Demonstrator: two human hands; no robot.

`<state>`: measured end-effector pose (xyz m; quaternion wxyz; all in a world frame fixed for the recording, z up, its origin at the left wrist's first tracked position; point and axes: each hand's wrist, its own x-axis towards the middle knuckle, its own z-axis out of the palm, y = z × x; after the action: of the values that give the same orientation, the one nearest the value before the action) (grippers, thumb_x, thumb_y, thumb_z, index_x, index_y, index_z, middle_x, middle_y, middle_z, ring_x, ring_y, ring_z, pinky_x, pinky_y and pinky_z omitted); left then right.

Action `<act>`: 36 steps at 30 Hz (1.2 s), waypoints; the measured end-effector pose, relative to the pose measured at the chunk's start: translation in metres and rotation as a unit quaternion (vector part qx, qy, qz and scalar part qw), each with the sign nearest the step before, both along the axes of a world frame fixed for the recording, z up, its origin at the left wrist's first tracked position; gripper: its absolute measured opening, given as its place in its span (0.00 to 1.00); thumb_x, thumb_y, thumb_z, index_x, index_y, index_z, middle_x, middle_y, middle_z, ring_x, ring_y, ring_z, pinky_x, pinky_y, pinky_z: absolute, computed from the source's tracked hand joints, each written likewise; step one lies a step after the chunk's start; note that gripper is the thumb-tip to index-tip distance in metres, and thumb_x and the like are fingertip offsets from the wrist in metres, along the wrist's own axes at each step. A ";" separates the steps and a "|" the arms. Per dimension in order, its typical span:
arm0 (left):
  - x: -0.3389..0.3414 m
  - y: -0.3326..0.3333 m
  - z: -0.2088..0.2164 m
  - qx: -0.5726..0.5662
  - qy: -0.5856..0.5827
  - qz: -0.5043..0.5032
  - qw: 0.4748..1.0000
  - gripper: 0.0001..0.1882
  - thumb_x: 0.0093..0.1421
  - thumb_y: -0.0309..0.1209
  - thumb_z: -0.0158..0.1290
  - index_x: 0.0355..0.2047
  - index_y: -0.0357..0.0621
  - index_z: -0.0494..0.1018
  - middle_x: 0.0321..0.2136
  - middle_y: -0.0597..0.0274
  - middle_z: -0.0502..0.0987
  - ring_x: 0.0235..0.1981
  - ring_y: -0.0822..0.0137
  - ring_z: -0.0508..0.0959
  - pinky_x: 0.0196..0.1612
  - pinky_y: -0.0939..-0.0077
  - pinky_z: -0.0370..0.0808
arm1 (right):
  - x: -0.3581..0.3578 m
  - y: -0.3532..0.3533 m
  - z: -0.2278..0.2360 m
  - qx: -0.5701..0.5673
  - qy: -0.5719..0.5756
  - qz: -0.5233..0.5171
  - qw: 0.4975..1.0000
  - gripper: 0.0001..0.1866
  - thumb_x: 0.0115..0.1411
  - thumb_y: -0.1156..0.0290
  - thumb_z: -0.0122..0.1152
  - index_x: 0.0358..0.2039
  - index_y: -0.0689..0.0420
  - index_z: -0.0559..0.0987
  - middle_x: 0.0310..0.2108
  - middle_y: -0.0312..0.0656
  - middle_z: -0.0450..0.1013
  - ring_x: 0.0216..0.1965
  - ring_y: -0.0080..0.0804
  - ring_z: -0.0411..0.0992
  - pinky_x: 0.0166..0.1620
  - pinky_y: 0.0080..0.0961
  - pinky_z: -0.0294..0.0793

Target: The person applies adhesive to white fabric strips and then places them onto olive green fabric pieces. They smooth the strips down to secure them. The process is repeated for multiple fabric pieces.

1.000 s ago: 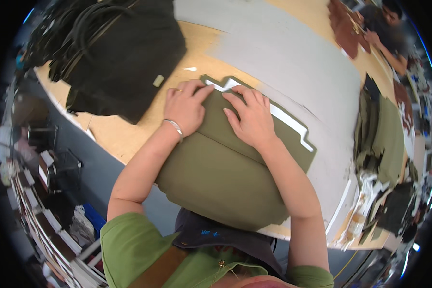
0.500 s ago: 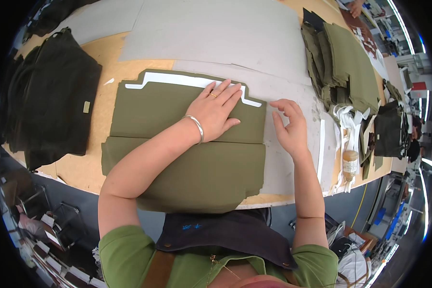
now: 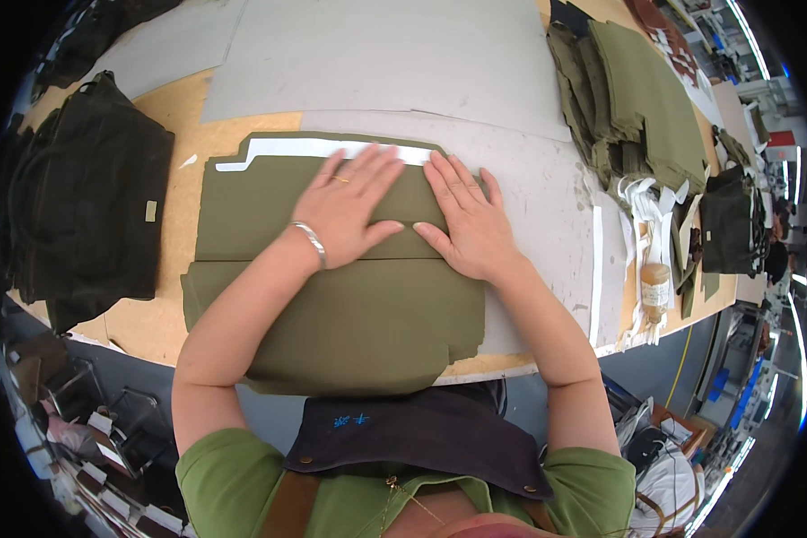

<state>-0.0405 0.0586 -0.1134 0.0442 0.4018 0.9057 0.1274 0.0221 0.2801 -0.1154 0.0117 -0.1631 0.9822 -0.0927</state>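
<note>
An olive green fabric panel (image 3: 367, 314) lies in front of me, its near edge hanging over the table's front. A crease or seam runs across its middle. Along its notched far edge lies a white strip (image 3: 282, 147) with bent ends. My left hand (image 3: 348, 193) rests flat with fingers spread, its slightly blurred fingertips on the strip. To its right, my right hand (image 3: 466, 211) lies flat on the panel, fingers stretched out, tips at the strip's right part. That right end of the strip is hidden under the hand. Neither hand grips anything.
A dark bag (image 3: 98, 197) stands at the left. At the right are stacked olive fabric pieces (image 3: 650, 108), a bundle of white strips (image 3: 641, 202), a small amber bottle (image 3: 654, 291) and another dark bag (image 3: 731, 220). Grey sheets (image 3: 394, 63) cover the far table.
My right hand has come down from beside the panel onto its upper right part. My left hand has slid left along the white strip. The view has shifted slightly.
</note>
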 end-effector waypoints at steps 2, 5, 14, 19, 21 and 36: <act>-0.005 -0.032 0.003 -0.055 0.019 0.061 0.996 0.41 0.61 0.56 0.45 0.68 0.47 0.49 0.69 0.61 0.50 0.70 0.62 0.48 0.69 0.56 0.43 | -0.001 0.004 0.001 0.007 -0.022 -0.034 0.999 0.40 0.64 0.42 0.40 0.68 0.55 0.52 0.70 0.42 0.45 0.71 0.36 0.42 0.68 0.49 0.37; -0.011 -0.086 0.005 -0.114 0.025 0.176 0.977 0.43 0.61 0.60 0.43 0.68 0.49 0.47 0.69 0.62 0.48 0.70 0.62 0.46 0.69 0.54 0.40 | -0.005 0.012 0.002 0.076 -0.026 -0.127 0.989 0.41 0.64 0.40 0.39 0.68 0.55 0.52 0.70 0.41 0.45 0.71 0.35 0.41 0.69 0.50 0.36; 0.006 -0.153 0.001 -0.027 0.059 0.307 0.949 0.25 0.60 0.47 0.52 0.57 0.56 0.66 0.60 0.63 0.62 0.62 0.59 0.60 0.62 0.55 0.54 | -0.038 -0.002 -0.009 0.040 -0.015 -0.070 0.997 0.41 0.64 0.39 0.38 0.69 0.53 0.50 0.71 0.37 0.44 0.71 0.34 0.41 0.69 0.49 0.34; 0.009 -0.162 0.002 0.092 0.073 0.390 0.914 0.05 0.54 0.33 0.59 0.28 0.50 0.76 0.39 0.68 0.70 0.47 0.61 0.69 0.45 0.60 0.62 | -0.048 -0.010 -0.009 0.012 0.020 -0.040 0.999 0.38 0.64 0.39 0.37 0.68 0.48 0.54 0.70 0.38 0.45 0.71 0.36 0.42 0.68 0.56 0.34; 0.007 -0.162 -0.001 0.069 0.064 0.401 0.911 0.04 0.54 0.33 0.59 0.29 0.50 0.76 0.40 0.67 0.70 0.47 0.60 0.68 0.46 0.60 0.62 | -0.053 -0.017 -0.010 0.013 0.009 -0.017 1.000 0.37 0.64 0.39 0.38 0.67 0.47 0.56 0.70 0.39 0.46 0.71 0.37 0.42 0.67 0.57 0.34; 0.122 -0.204 0.028 0.144 0.299 0.305 0.893 0.09 0.56 0.21 0.55 0.38 0.41 0.71 0.44 0.53 0.69 0.48 0.53 0.69 0.53 0.60 0.61 | 0.015 -0.012 0.086 -0.238 0.084 0.238 0.938 0.16 0.52 0.72 0.61 0.44 0.50 0.79 0.31 0.30 0.77 0.33 0.28 0.71 0.53 0.33 0.63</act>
<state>0.0814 -0.1456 -0.0850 -0.3280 0.1267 0.9260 0.1375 0.0372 0.2677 -0.0295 -0.0881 -0.3973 0.8613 -0.3043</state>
